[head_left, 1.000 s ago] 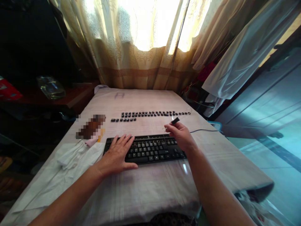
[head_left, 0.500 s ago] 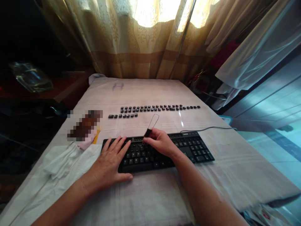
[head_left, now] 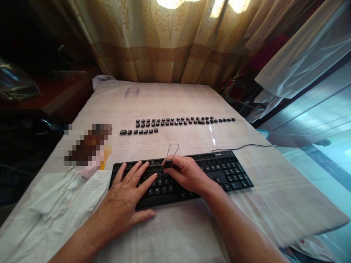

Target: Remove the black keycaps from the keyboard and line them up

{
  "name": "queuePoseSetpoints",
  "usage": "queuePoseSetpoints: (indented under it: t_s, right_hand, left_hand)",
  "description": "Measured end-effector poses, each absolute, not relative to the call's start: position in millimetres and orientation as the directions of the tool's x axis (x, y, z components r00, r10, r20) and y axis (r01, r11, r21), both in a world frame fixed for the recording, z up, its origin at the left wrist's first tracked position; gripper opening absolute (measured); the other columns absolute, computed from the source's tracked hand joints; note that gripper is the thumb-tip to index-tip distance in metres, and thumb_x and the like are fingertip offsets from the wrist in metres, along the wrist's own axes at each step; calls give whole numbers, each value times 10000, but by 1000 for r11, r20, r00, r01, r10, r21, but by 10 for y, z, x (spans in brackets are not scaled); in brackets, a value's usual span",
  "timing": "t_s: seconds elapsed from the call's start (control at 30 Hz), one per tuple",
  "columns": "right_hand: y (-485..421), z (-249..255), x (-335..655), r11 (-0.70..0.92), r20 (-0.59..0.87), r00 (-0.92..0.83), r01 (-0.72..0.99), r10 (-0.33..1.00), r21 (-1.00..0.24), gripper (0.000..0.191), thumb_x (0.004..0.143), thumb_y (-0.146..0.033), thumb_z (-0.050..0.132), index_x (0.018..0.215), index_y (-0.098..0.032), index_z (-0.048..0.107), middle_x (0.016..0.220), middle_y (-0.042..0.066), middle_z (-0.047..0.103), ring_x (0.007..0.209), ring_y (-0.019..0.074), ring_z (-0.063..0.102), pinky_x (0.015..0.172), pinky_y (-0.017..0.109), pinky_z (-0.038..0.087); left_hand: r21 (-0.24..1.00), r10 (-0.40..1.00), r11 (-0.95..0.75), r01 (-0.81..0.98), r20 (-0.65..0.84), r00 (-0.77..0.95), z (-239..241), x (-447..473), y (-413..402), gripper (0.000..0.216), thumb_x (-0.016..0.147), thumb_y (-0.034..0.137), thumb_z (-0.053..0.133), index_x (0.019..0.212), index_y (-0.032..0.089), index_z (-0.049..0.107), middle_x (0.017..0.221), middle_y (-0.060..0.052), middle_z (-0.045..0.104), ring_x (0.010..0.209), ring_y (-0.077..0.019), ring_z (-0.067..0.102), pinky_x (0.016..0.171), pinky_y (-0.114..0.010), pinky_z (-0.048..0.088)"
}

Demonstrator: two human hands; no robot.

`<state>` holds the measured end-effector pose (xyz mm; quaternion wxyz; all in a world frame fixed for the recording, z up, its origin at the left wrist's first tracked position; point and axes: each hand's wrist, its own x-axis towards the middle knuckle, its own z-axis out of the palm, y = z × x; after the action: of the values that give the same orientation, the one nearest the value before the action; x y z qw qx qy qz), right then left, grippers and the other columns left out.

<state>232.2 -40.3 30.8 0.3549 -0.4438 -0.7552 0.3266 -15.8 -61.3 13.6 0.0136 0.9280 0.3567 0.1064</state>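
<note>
A black computer keyboard (head_left: 216,166) lies across the cloth-covered table, some of its upper-row keycaps gone. My left hand (head_left: 130,190) rests spread over the keyboard's left part, thumb on the cloth at its front edge. Over the middle of the keys, my right hand (head_left: 186,173) pinches a keycap puller (head_left: 168,163) with a dark handle. The puller's thin wire loop (head_left: 173,148) points up and away from me. What its lower end touches is hidden by my fingers. Loose black keycaps (head_left: 167,123) are laid in rows beyond the keyboard.
White cloths (head_left: 68,197) lie at the left, near a blurred-out brown item (head_left: 87,146) and a yellow strip (head_left: 105,157). The keyboard cable (head_left: 244,147) runs right. A curtain (head_left: 164,47) hangs behind the table (head_left: 175,98); a clear container (head_left: 16,82) stands at far left.
The puller has turned more upright, and my right hand has shifted slightly left and lower over the keys. My left hand stays spread on the keyboard. The whole view has tilted downward a little.
</note>
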Motion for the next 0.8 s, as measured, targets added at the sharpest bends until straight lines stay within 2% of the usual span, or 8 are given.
queuePoseSetpoints:
  t_s: [0.17,0.3,0.43,0.57,0.8]
  right_hand:
    - [-404,273,2332,533,342,-429,486,836,-693,125,916,-151,567,966,-217,661,921,39,724,857,175,678,795,281,519]
    - [-430,271,2382,588,344,-486,552,803,-592,161,928,-167,545,985,-212,688,906,55,665,806,169,644,736,278,518]
    - [-469,286,2416,554,364,-426,523,828,-648,146,930,-204,570,960,-230,710,871,33,629,771,141,627,706,252,519]
    - [-474,291,2395,509,404,-314,446,859,-736,147,934,-226,587,941,-231,734,842,35,681,771,147,663,701,260,543]
    - [-462,254,2352,493,394,-305,414,867,-765,138,908,-191,620,892,-234,750,844,33,760,832,181,700,790,322,568]
  left_hand:
    - [120,658,-752,648,191,728,118,-165,-608,860,739,602,685,1483,286,391,1556,-142,372,1395,-399,374,1144,-651,177]
    - [116,648,-761,639,191,737,123,-170,-618,854,758,593,673,1497,296,363,1539,-130,407,1391,-383,388,1148,-640,192]
    - [136,651,-759,637,188,736,138,-173,-632,785,792,562,652,1483,297,390,1527,-115,428,1386,-374,400,1148,-625,221]
    - [129,643,-765,631,197,740,137,-180,-635,779,794,554,650,1481,288,397,1526,-122,427,1375,-379,413,1140,-631,241]
    - [115,641,-766,632,192,743,137,-176,-635,782,791,548,656,1481,286,397,1534,-121,417,1376,-376,414,1141,-620,247]
